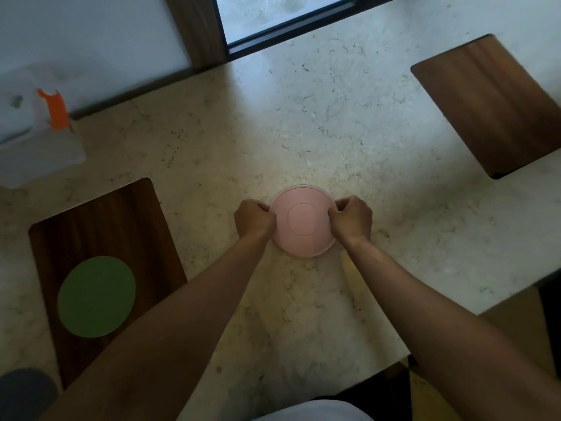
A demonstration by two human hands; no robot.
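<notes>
With the pink dish (pixel 303 221) lying face-down in the middle of the counter (pixel 303 117), its opposite rims pinched by the curled fingers (pixel 335 209) of the left hand (pixel 254 220) and right hand (pixel 352 220), an uneven lift could have tipped it or let it slip.

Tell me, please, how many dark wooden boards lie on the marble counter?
2. One dark rectangular wooden board lies left of the pink round lid, carrying a green round disc; the second wooden board lies far right, cut off by the frame. None seems hidden.
</notes>
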